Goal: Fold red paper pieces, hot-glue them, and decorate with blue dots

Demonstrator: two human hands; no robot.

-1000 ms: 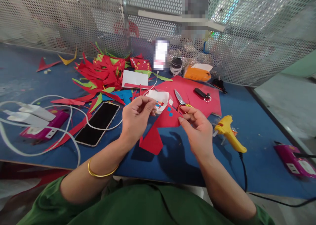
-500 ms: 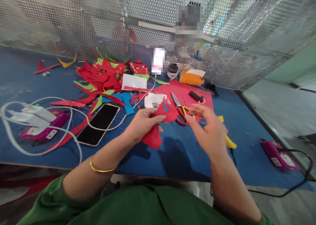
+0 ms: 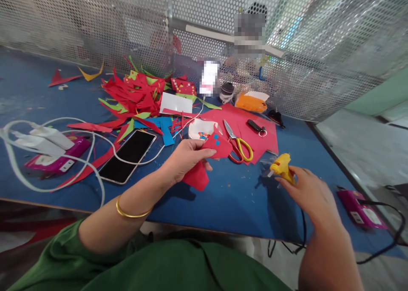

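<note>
Two things in hand: pinching red paper [image 3: 219, 148] in left hand [image 3: 188, 159], just in front of white dish [image 3: 195, 129]; gripping glue gun [image 3: 281, 165] in right hand [image 3: 309, 195], cannot tell whether lifted. Open between hands, down to front edge of blue table [image 3: 236, 206]; bounded beyond by scissors [image 3: 235, 137], at far right by power strip [image 3: 353, 206] near side edge.
</note>
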